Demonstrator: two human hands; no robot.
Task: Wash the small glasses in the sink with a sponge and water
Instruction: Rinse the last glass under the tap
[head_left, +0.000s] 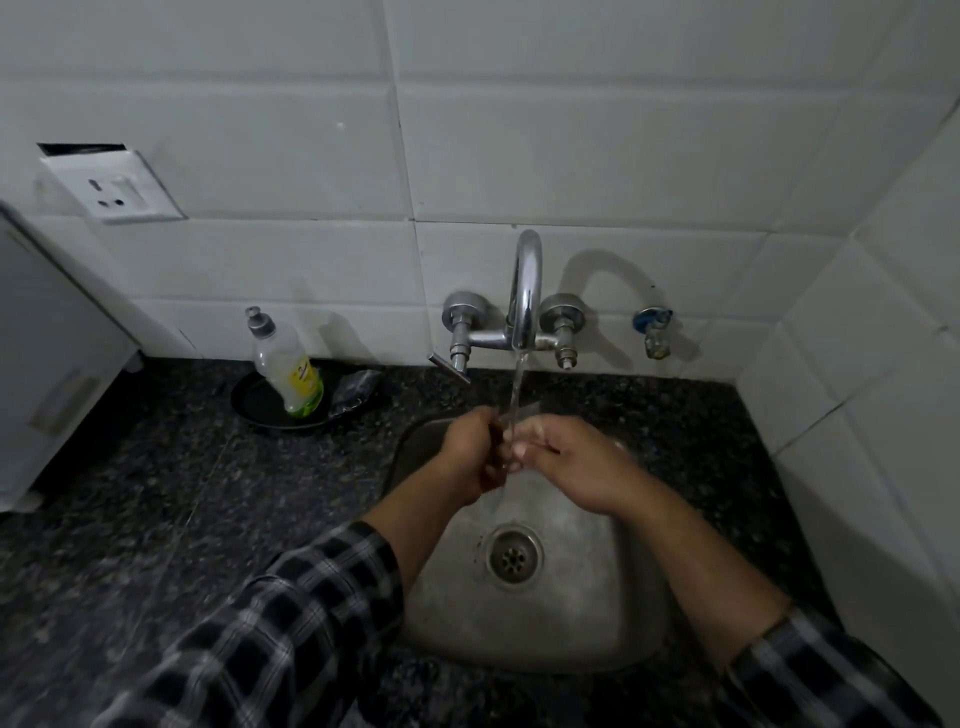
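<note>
Your left hand (470, 452) has its grip curled round a small glass (508, 434), and your right hand (571, 462) pinches the same glass from the other side. The glass is clear and hard to make out. It sits in the water stream (519, 376) from the tap (525, 291), above the sink (597, 597). On the worktop (208, 493) to the left, a soap bottle (288, 371) stands in a black dish (254, 405).

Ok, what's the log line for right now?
phase: rinsing | left grip: holds small glass | right grip: same glass | tap: running | place: over sink
</note>
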